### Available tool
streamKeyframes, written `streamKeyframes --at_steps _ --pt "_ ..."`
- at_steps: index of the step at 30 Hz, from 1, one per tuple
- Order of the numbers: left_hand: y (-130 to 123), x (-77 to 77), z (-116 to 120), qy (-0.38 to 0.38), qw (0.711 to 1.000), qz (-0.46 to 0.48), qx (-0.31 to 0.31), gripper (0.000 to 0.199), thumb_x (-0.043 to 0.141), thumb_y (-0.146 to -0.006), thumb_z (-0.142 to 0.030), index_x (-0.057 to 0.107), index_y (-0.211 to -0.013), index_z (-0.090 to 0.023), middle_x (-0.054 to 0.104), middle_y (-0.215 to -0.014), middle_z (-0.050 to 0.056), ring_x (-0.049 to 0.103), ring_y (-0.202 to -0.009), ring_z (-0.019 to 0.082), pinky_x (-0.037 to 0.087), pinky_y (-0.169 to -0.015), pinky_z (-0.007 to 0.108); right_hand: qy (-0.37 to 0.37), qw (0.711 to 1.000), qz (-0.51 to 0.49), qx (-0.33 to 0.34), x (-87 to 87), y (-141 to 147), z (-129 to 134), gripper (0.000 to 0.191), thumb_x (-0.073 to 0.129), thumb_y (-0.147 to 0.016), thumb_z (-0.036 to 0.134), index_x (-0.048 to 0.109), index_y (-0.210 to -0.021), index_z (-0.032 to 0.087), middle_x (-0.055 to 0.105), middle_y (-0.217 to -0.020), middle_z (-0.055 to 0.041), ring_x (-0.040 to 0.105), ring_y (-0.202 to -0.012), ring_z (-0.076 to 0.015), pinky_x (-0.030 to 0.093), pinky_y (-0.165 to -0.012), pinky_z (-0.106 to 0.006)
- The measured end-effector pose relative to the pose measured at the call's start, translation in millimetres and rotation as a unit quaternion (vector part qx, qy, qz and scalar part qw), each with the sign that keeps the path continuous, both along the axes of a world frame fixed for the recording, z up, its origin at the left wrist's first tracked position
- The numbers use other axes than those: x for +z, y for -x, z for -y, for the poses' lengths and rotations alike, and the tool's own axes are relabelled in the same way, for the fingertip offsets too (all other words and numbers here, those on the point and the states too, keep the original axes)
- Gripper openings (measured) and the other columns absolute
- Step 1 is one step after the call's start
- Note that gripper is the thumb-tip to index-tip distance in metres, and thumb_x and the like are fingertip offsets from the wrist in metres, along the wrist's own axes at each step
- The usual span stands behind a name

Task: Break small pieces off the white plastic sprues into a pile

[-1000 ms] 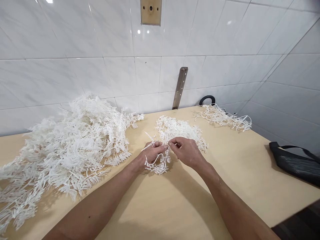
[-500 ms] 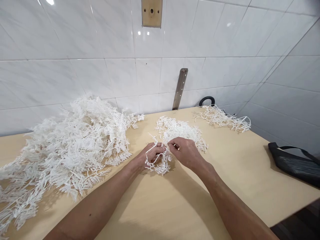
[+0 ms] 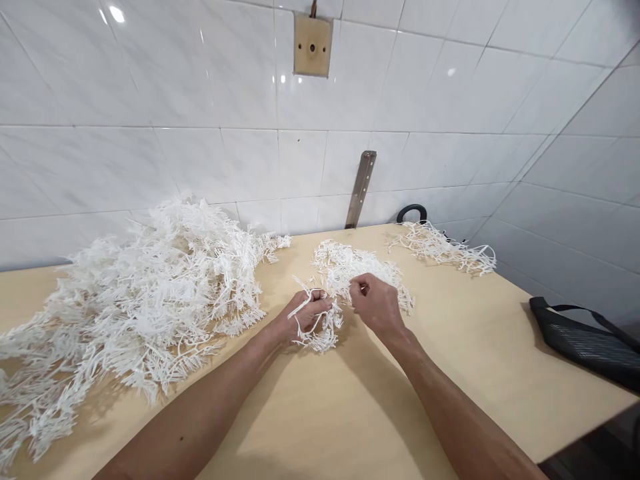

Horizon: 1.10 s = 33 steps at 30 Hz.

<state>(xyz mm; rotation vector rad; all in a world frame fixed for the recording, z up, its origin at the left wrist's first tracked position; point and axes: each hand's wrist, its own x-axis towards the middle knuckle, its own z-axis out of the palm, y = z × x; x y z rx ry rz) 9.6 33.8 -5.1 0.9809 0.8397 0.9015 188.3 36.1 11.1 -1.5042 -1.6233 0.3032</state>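
Note:
My left hand [image 3: 311, 309] is closed around a white artificial foliage sprig [image 3: 324, 333], whose thin branches curl over the fingers and hang below them. To its right, my right hand [image 3: 376, 301] is closed in a pinch; whatever lies between its fingertips, if anything, is too small to make out. The two hands are a short gap apart. Just behind them lies a small pile of short white sprig pieces [image 3: 353, 263], partly covered by my right hand. A large heap of white artificial foliage [image 3: 165, 287] spreads over the left side of the table.
Bare white stems [image 3: 445, 247] lie at the table's [image 3: 320, 427] back right, beside a black ring-shaped handle [image 3: 413, 212]. A black bag with a strap [image 3: 585, 340] rests at the right edge. Against the tiled wall [image 3: 190, 160] stands a metal strip [image 3: 361, 190].
My right hand has drawn away to the right from the sprig, widening the gap between the hands. My left hand keeps its hold. The camera view has tilted slightly up.

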Motion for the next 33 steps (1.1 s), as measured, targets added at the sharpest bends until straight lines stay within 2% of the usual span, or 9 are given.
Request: streamKeyframes --at_steps 3,5,7,10,12,16,22,26,33 --pt "-0.1 2.4 0.3 -0.001 1.0 0.016 -0.014 0.047 0.086 -0.057 -0.047 0.05 -0.066 -0.017 0.046 -0.05 -0.007 0.037 -0.039 0.004 0.024 -0.041 0.02 -0.08 0.995 0.056 -0.038 -6.3 -17.9 -9.0 0.017 0.054 -0.085 0.03 0.066 -0.083 0.019 0.071 -0.076 -0.0065 0.063 -0.061 -0.0195 0.05 -0.068 -0.035" --pt "0.1 5.3 0.0 0.011 1.0 0.011 -0.014 0.048 0.084 -0.059 -0.049 0.049 -0.064 -0.017 0.04 -0.046 -0.009 0.029 -0.036 0.003 0.018 -0.039 0.02 -0.098 0.991 0.068 -0.055 -7.8 -26.2 -11.9 0.019 0.054 -0.086 0.032 0.066 -0.09 0.017 0.071 -0.091 -0.0098 0.064 -0.064 -0.0192 0.05 -0.072 -0.037" --pt "0.5 7.8 -0.3 0.023 1.0 0.002 -0.006 0.046 0.083 -0.061 -0.049 0.049 -0.063 -0.017 0.035 -0.043 -0.01 0.024 -0.035 0.002 0.013 -0.039 0.021 -0.094 0.993 0.054 -0.042 -5.3 -27.5 -10.0 0.021 0.054 -0.088 0.033 0.066 -0.093 0.018 0.071 -0.098 -0.0098 0.065 -0.066 -0.0186 0.052 -0.071 -0.037" --pt "0.5 9.9 -0.3 0.04 0.999 0.004 0.003 0.044 0.082 -0.063 -0.046 0.048 -0.062 -0.018 0.033 -0.041 -0.01 0.024 -0.034 0.003 0.012 -0.039 0.021 -0.07 0.995 0.013 0.068 4.6 -16.8 0.8 0.024 0.053 -0.091 0.037 0.069 -0.088 0.021 0.071 -0.087 -0.0051 0.065 -0.068 -0.0169 0.053 -0.065 -0.031" --pt "0.0 10.4 0.0 0.05 0.999 0.007 0.0 0.043 0.081 -0.064 -0.043 0.046 -0.062 -0.019 0.032 -0.041 -0.01 0.025 -0.033 0.003 0.013 -0.039 0.021 -0.085 0.985 0.013 0.152 11.3 -6.3 9.2 0.021 0.056 -0.092 0.037 0.07 -0.088 0.022 0.07 -0.088 -0.0047 0.063 -0.067 -0.0149 0.052 -0.06 -0.027" --pt "-1.1 10.6 0.0 0.049 0.999 0.0 -0.002 0.042 0.079 -0.066 -0.038 0.042 -0.059 -0.02 0.03 -0.04 -0.01 0.025 -0.033 0.004 0.013 -0.038 0.021 -0.107 0.967 0.034 0.228 14.4 5.2 17.1 0.013 0.06 -0.091 0.029 0.071 -0.092 0.022 0.068 -0.091 -0.004 0.059 -0.065 -0.0121 0.051 -0.061 -0.026" --pt "-1.9 9.2 -0.7 0.046 0.999 0.002 0.006 0.045 0.081 -0.066 -0.044 0.044 -0.06 -0.019 0.032 -0.041 -0.01 0.026 -0.033 0.003 0.012 -0.039 0.021 -0.118 0.964 0.09 0.221 7.9 4.2 14.8 0.011 0.055 -0.092 0.022 0.067 -0.092 0.02 0.066 -0.093 -0.0048 0.06 -0.066 -0.0122 0.049 -0.062 -0.026" --pt "-1.8 8.9 -0.5 0.05 0.999 0.008 0.009 0.048 0.084 -0.063 -0.047 0.044 -0.061 -0.019 0.031 -0.04 -0.01 0.026 -0.033 0.003 0.011 -0.039 0.021 -0.129 0.965 0.136 0.183 7.8 7.3 15.6 0.014 0.051 -0.093 0.018 0.064 -0.087 0.019 0.067 -0.087 -0.0045 0.061 -0.066 -0.0133 0.047 -0.063 -0.026" --pt "-2.8 12.5 2.6 0.054 0.998 0.022 -0.007 0.051 0.084 -0.062 -0.049 0.043 -0.06 -0.019 0.03 -0.039 -0.011 0.025 -0.033 0.003 0.014 -0.039 0.021 -0.093 0.969 0.163 0.164 -0.2 9.6 12.2 0.011 0.049 -0.091 0.018 0.058 -0.084 0.019 0.064 -0.081 -0.0036 0.058 -0.066 -0.0149 0.043 -0.062 -0.027"
